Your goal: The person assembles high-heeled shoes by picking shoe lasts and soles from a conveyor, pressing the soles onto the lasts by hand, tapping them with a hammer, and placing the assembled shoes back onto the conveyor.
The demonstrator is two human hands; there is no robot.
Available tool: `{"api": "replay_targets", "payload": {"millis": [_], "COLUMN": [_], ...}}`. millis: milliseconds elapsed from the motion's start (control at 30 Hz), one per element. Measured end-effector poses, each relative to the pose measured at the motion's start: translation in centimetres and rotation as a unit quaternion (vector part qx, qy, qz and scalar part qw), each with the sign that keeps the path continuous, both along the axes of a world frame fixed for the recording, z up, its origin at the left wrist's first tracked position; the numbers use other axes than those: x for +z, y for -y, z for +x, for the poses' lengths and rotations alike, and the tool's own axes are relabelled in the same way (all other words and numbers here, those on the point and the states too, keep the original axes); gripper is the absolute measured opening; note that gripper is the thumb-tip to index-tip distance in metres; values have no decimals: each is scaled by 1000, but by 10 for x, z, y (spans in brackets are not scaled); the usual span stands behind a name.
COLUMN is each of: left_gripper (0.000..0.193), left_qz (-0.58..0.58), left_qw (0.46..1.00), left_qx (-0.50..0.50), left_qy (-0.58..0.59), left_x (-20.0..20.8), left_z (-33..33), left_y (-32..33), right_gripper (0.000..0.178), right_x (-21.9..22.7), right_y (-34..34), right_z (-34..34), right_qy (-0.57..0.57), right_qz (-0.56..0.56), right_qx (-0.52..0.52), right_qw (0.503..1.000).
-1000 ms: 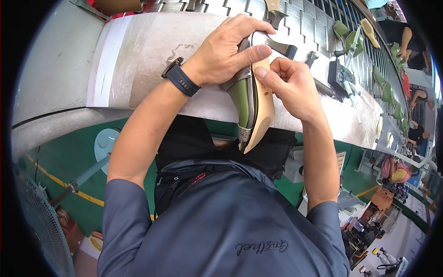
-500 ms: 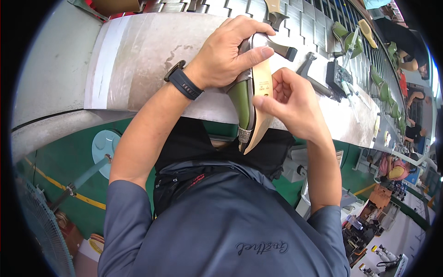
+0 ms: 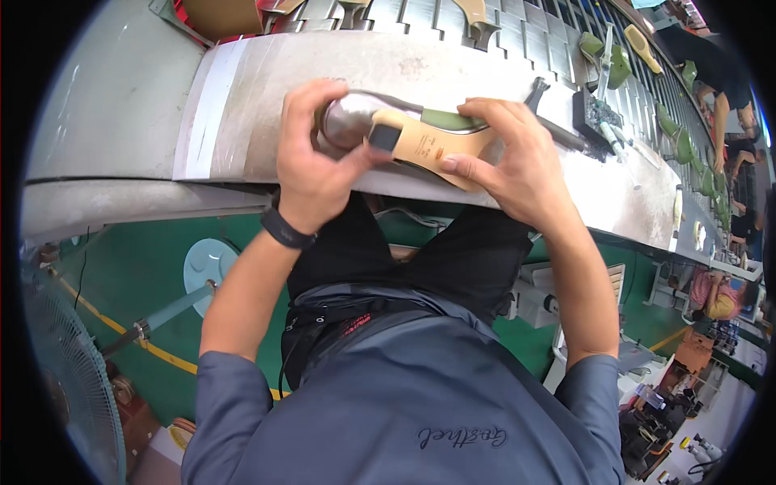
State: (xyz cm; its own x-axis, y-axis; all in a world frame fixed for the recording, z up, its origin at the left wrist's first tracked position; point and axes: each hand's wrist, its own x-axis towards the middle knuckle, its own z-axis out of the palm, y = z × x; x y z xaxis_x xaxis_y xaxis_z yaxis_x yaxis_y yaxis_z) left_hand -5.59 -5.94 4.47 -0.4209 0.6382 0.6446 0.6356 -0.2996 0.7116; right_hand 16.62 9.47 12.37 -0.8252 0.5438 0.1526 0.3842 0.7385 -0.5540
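A green high-heeled shoe (image 3: 453,120) with a tan sole and a shiny metallic-grey back part lies sideways between my hands, just over the bench's front edge. Its short heel, capped in dark material, points toward me. My left hand (image 3: 311,153) wraps the metallic back end, thumb pressed by the heel cap. At the toe end, my right hand (image 3: 521,162) grips the shoe, thumb against the sole and fingers over the green upper. The toe itself is hidden behind that hand.
The pale bench (image 3: 267,105) carries a hammer-like tool (image 3: 537,95) and a black box (image 3: 594,121) with syringe-like tubes at right. Beyond runs a metal slat conveyor (image 3: 420,16) with green shoe parts (image 3: 618,65). A fan (image 3: 77,388) and a round blue stool (image 3: 206,263) stand at left.
The shoe has turned from pointing toward me to lying crosswise, toe to the right. My left hand has moved down and left to its back end; my right hand has closed round the toe end.
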Motion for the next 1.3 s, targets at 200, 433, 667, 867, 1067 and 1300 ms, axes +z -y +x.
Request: {"api": "replay_targets", "payload": {"millis": [200, 433, 667, 867, 1067, 1300], "left_gripper": [71, 36, 42, 25, 22, 46], "left_qz": [-61, -158, -175, -187, -191, -246], "left_qw": [995, 978, 974, 973, 977, 957], "left_qx": [-12, -129, -139, -134, -91, -149], "left_qy": [-74, 47, 32, -9, -39, -47], "left_x": [-18, 4, 9, 10, 10, 29], "left_z": [36, 20, 18, 31, 36, 29], "left_y": [51, 39, 18, 11, 6, -9], "right_gripper": [59, 29, 25, 23, 30, 78], "right_x": [-26, -41, -39, -39, -38, -46], "right_y": [12, 16, 21, 25, 18, -17], "right_z": [13, 2, -1, -4, -3, 10], "right_qy": [-48, -96, -58, -85, -58, -80], "right_qz": [288, 225, 234, 180, 193, 215], "right_qx": [30, 111, 96, 71, 82, 67], "right_qw": [956, 963, 966, 977, 976, 971]}}
